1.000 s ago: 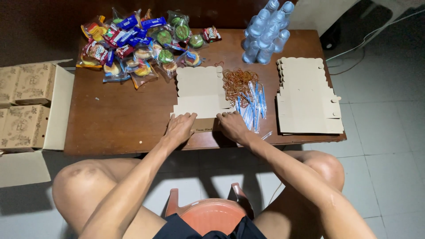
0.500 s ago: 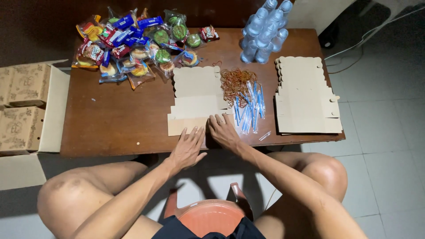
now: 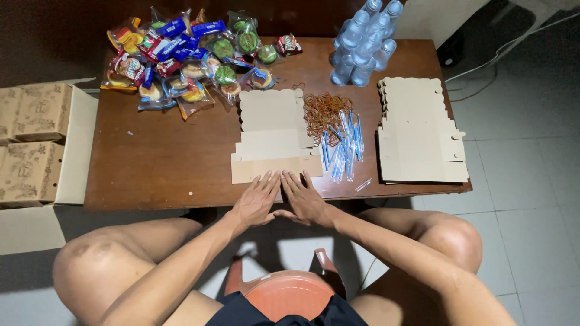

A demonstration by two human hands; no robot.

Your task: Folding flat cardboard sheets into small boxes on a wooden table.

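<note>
Resting side by side at the near edge of the table [image 3: 151, 175], the left hand [image 3: 257, 202] and right hand [image 3: 304, 199] lie flat, fingers stretched out and released, grasping nothing. Their fingertips touch the near strip of the box blank [image 3: 275, 136], an unfolded cardboard cut-out lying flat at the table's middle with its scalloped flap at the far end. Just right of the blank lie a tangle of rubber bands [image 3: 323, 111] and, nearer, a scatter of blue straws [image 3: 341, 148]. Further right sits a stack of blanks [image 3: 420, 130], reaching the table's right edge. Clear cups [image 3: 365, 45] stand clustered at the far side, and a heap of wrapped snacks [image 3: 187, 57] fills the far left corner. Left of the table, an open carton [image 3: 75, 145] holds folded patterned boxes [image 3: 33, 139].
</note>
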